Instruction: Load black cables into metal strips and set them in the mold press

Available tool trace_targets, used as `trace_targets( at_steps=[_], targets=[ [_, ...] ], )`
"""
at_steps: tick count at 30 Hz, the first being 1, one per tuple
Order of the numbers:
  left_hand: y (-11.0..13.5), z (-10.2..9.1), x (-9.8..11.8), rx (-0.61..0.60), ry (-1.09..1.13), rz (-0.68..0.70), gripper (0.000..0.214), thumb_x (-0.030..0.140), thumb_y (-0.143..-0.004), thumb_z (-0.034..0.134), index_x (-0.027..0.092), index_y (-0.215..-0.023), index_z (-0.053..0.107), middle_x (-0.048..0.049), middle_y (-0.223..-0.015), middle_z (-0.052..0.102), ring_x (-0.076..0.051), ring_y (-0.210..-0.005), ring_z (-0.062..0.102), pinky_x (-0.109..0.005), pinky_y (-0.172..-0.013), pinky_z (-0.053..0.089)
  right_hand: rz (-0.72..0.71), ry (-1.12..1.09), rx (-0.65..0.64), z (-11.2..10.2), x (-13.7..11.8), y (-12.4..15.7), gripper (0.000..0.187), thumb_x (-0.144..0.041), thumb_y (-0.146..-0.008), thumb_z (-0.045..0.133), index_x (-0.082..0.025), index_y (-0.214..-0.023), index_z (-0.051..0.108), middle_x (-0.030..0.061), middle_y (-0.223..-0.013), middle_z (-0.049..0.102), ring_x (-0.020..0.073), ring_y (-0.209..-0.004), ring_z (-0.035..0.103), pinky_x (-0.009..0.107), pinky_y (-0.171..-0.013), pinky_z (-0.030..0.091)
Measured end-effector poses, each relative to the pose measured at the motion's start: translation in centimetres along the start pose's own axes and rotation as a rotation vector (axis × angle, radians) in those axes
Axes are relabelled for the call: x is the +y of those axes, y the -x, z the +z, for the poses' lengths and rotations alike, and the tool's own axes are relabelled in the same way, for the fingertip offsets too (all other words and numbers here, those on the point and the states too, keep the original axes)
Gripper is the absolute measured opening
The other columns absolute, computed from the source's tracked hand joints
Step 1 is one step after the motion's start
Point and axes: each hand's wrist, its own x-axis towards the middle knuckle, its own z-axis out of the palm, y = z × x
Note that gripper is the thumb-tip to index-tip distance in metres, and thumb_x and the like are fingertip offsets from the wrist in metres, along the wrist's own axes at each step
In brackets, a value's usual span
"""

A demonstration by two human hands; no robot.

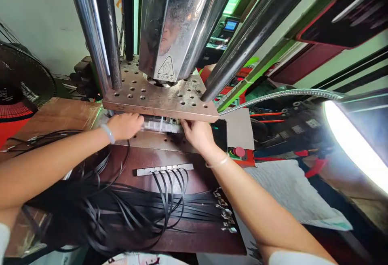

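Observation:
Both hands reach under the perforated metal plate (160, 95) of a press machine. My left hand (125, 125) grips the left end of a whitish metal fixture bar (160, 126) lying in the press opening. At the bar's right end my right hand (197, 133) has its fingers closed on it. In front of the hands a second metal strip (145, 171) lies on the brown worktop (188, 236), with several flat black cables (169, 188) plugged into it. Their loose ends with metal connectors (226, 216) lie to the right.
A heap of black cables (75, 212) covers the left of the worktop. A red button box (241, 153) stands right of the press, a white cloth (287, 188) beyond it. A bright lamp (354, 143) on a flexible arm shines at right; a fan (21, 79) stands at left.

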Motion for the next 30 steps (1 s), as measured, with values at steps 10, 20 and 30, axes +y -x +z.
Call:
trace_targets(
  at_steps=[10, 20, 30],
  targets=[
    [-0.9, -0.4, 8.4, -0.303, -0.120, 0.077, 0.041, 0.047, -0.097, 0.039, 0.014, -0.114, 0.058, -0.0154, -0.087, 0.072, -0.031, -0.083, 0.070, -0.037, -0.069, 0.047, 0.132, -0.647, -0.241, 1.7, -0.7, 4.6, 0.030, -0.043, -0.078, 0.056, -0.015, -0.070, 0.063, 0.0020, -0.067, 0.063, 0.0155, -0.068, 0.056, 0.030, -0.074, 0.046],
    [7.3, -3.6, 2.2, -0.336, -0.153, -0.271, 0.037, 0.036, -0.096, 0.036, 0.013, -0.097, 0.065, -0.0145, -0.102, 0.069, -0.030, -0.096, 0.064, -0.041, -0.083, 0.044, 0.356, 0.211, 0.137, -10.9, 6.2, 18.2, 0.038, -0.048, -0.087, 0.048, -0.020, -0.073, 0.069, 0.0125, -0.062, 0.064, 0.0281, -0.065, 0.062, 0.042, -0.063, 0.047],
    [6.8, -1.6, 9.3, -0.284, -0.056, 0.111, 0.024, 0.023, -0.097, 0.039, 0.013, -0.102, 0.060, -0.0110, -0.096, 0.064, -0.024, -0.087, 0.063, -0.036, -0.076, 0.048, -0.474, 0.093, -0.345, -1.6, 2.9, 11.0, 0.021, -0.022, -0.093, 0.045, -0.013, -0.102, 0.060, 0.0147, -0.101, 0.064, 0.0242, -0.096, 0.059, 0.038, -0.086, 0.051]
  ],
)
